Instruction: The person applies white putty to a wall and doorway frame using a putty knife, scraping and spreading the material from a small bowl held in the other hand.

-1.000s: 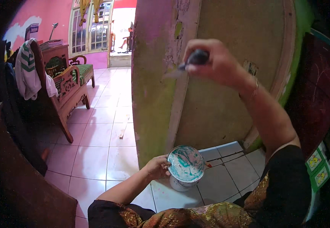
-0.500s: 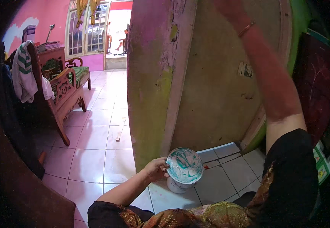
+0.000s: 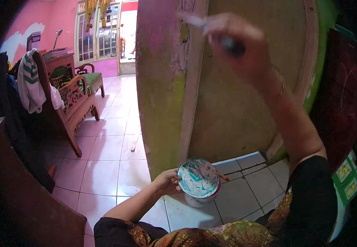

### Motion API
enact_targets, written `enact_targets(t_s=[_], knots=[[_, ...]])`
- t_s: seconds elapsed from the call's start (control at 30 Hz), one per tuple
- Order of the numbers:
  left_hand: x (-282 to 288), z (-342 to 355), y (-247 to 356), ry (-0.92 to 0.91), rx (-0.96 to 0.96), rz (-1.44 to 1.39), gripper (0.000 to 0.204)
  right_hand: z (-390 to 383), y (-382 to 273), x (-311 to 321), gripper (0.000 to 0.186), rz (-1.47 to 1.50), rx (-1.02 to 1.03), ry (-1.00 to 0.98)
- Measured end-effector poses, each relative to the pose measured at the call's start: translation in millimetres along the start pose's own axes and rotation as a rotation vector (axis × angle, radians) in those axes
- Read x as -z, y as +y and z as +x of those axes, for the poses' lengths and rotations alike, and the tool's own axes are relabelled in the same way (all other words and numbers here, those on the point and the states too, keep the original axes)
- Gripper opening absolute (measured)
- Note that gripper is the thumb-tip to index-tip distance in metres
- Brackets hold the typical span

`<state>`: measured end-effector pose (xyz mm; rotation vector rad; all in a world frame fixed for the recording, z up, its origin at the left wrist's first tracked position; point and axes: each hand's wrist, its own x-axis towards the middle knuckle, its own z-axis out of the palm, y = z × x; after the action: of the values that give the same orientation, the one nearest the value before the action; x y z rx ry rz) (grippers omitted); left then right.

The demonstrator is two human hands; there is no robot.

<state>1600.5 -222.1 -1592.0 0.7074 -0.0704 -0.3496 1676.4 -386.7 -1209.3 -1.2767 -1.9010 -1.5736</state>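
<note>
My left hand (image 3: 167,181) grips the near-left rim of a round lid (image 3: 198,178) smeared with white and teal paste. Under it stands a white bucket (image 3: 197,201) on the tiles, mostly hidden by the lid. My right hand (image 3: 241,45) is raised at the top, wrapped round a putty knife (image 3: 193,19). Its pale blade points left toward the wall edge, and its dark handle end shows below the fist. Motion blurs it, so whether the blade touches is unclear. The wall (image 3: 160,90) has peeling pink and yellow-green paint.
A red stick-like thing (image 3: 224,178) pokes out beside the bucket. To the left stand a carved wooden bench (image 3: 73,111) with a draped white cloth (image 3: 31,84) and a dark brown panel (image 3: 30,193). A brown board (image 3: 244,94) fills the opening on the right.
My right hand has come down and left from the top edge, bringing the putty knife into view by the wall. The left hand and lid have barely shifted; the view has turned slightly.
</note>
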Motion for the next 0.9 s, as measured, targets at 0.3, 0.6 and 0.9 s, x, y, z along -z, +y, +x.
enact_targets(t_s=[0.3,0.6,0.9], knots=[[6,22,2,-0.07,0.059,-0.013,0.028,9,69,-51,0.027,-0.267,0.053,-0.057],[39,20,-9,0.02,0.009,0.039,0.032,-99,-56,-51,0.014,0.214,-0.079,-0.319],[31,61,-13,-0.069,0.004,0.041,0.032,-68,27,-70,0.018,-0.159,0.032,0.011]])
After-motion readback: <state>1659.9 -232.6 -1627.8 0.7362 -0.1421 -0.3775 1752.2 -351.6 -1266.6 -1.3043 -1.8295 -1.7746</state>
